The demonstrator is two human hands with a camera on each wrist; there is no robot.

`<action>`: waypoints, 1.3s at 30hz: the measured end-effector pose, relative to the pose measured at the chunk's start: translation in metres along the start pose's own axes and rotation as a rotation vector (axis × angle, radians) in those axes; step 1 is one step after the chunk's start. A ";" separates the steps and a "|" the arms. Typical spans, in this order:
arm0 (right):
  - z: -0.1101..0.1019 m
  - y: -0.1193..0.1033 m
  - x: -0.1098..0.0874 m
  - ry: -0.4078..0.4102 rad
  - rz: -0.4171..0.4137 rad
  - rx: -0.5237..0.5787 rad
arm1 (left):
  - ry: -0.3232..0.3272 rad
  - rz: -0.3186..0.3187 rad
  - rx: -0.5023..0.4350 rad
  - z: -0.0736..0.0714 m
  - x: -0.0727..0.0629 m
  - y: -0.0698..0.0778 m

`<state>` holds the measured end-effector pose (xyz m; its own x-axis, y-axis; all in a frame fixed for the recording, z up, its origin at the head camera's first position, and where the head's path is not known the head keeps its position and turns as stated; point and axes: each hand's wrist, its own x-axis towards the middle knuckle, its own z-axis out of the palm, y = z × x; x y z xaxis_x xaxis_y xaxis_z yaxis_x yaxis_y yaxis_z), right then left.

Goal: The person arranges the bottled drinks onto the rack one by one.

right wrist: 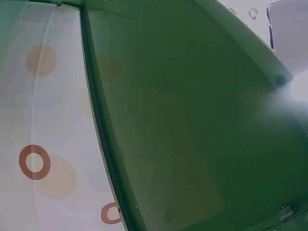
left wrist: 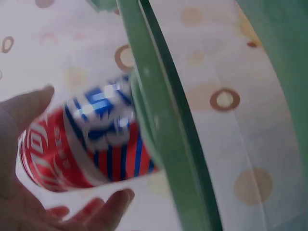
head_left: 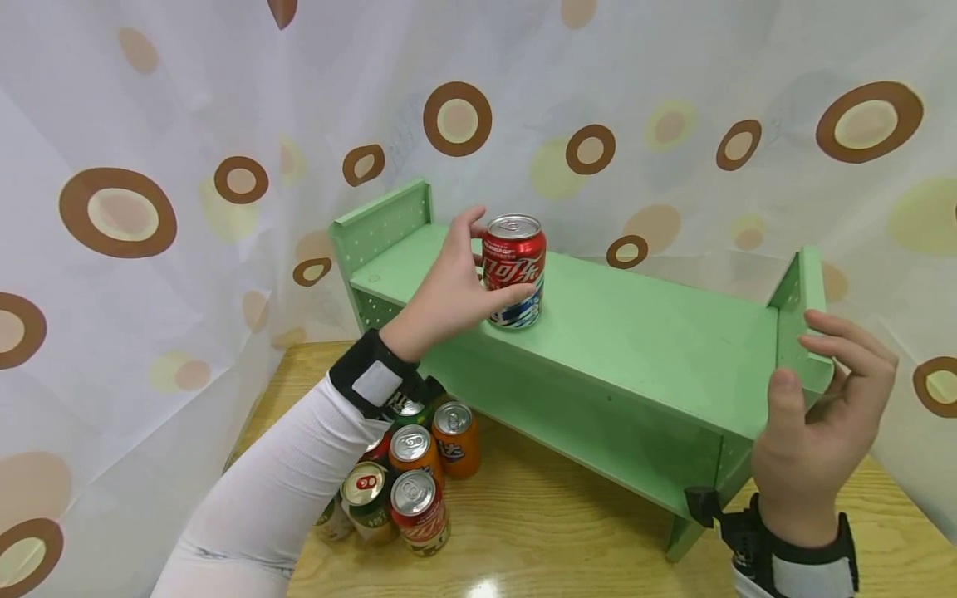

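Observation:
A red cola can [head_left: 514, 270] with a blue-and-white lower part stands upright near the front edge of the green shelf's top board [head_left: 643, 332]. My left hand [head_left: 456, 286] is around it, thumb across the front and fingers behind. In the left wrist view, gaps show between the can [left wrist: 96, 139] and the spread thumb and fingers. At the shelf's right end, my right hand [head_left: 830, 423] is raised with loosely bent fingers and nothing in them, overlapping the end panel [head_left: 803, 307]. No part of the right hand shows in the right wrist view.
Several cans stand on the wooden table [head_left: 538, 531] below the left forearm, among them an orange can [head_left: 456, 440], a gold-topped can [head_left: 366, 502] and a red can [head_left: 421, 515]. The shelf's lower board [head_left: 561, 432] runs under the top one. Patterned white sheeting [head_left: 538, 100] hangs behind.

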<state>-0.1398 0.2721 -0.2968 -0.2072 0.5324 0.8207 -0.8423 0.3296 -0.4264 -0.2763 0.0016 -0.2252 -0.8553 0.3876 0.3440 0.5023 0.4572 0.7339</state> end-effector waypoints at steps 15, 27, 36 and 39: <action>0.000 0.001 0.000 0.005 -0.014 -0.021 | 0.051 -0.101 -0.127 0.025 -0.019 -0.014; 0.001 0.002 0.001 0.010 -0.028 -0.040 | 0.121 -0.076 -0.125 0.033 -0.018 -0.015; 0.001 0.002 0.000 0.009 -0.019 -0.046 | 0.150 -0.087 -0.063 0.039 -0.017 -0.011; 0.000 0.002 0.000 0.011 -0.020 -0.043 | 0.153 -0.093 -0.053 0.040 -0.017 -0.011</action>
<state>-0.1421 0.2726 -0.2977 -0.1848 0.5338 0.8252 -0.8240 0.3734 -0.4261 -0.2620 0.0222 -0.2629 -0.9093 0.2171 0.3550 0.4158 0.4414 0.7951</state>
